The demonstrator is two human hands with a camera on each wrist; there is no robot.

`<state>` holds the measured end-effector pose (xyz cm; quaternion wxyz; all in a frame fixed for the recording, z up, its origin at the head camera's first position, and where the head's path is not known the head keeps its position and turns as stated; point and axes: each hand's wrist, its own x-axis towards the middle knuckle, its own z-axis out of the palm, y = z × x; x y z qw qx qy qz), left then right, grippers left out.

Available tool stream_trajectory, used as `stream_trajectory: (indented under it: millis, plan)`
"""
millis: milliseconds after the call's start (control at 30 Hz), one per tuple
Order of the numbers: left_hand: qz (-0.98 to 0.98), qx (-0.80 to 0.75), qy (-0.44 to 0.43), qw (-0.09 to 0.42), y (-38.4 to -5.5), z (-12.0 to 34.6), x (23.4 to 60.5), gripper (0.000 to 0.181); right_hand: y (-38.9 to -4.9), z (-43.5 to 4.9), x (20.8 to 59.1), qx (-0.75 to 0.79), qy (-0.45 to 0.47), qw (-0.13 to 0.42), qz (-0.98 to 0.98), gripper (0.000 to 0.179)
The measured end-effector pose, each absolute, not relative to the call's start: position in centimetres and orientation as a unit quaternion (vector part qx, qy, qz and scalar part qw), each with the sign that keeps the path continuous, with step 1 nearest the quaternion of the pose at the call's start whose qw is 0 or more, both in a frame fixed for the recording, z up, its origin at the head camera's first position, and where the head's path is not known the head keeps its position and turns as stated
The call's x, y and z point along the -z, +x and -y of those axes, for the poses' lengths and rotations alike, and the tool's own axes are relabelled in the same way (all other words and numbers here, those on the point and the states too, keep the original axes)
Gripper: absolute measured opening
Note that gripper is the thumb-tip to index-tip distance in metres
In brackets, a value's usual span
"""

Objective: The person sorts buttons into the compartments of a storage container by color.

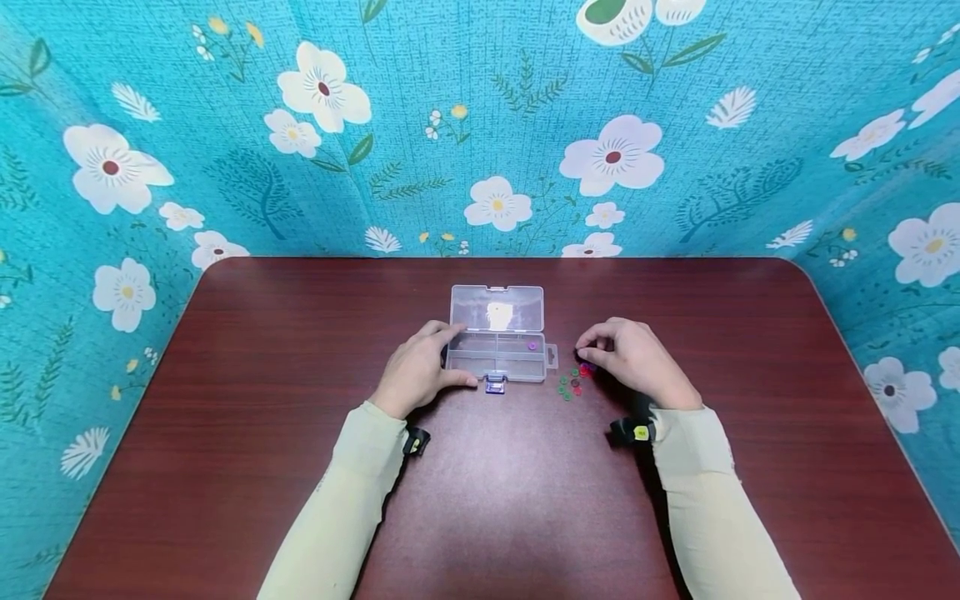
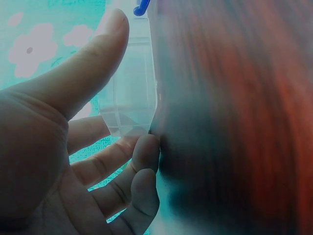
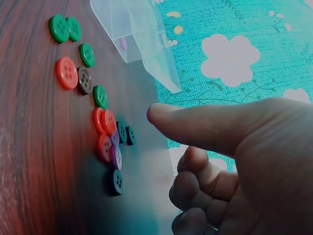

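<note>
A clear plastic compartment box (image 1: 497,356) lies on the table with its lid (image 1: 480,310) tipped back. My left hand (image 1: 417,367) grips its left end, thumb (image 2: 111,36) along the front edge and fingers round the far side. One purple button (image 1: 532,345) sits in the back right compartment. To the right of the box, my right hand (image 1: 633,357) pinches a purple button (image 3: 148,114); only a sliver shows at the thumb tip. Below those fingers lie loose green buttons (image 3: 87,54), red buttons (image 3: 67,73), a brown button (image 3: 84,81) and several dark and purple ones.
The blue latch (image 1: 495,386) sticks out at the box's front, and a hanging tab (image 1: 552,356) at its right end. A floral curtain (image 1: 420,125) stands behind the dark red wooden table (image 1: 300,333).
</note>
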<state>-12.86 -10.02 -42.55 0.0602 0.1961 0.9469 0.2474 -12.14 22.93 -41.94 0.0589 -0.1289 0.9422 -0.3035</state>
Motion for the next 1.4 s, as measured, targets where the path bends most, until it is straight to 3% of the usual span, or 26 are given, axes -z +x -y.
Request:
stream_trajectory:
  millis: [1400]
  plan:
    - [-0.946, -0.254, 0.194, 0.056, -12.9, 10.1, 42.8, 0.087, -12.9, -19.1, 41.4, 0.34, -0.133, 0.059, -0.929, 0.006]
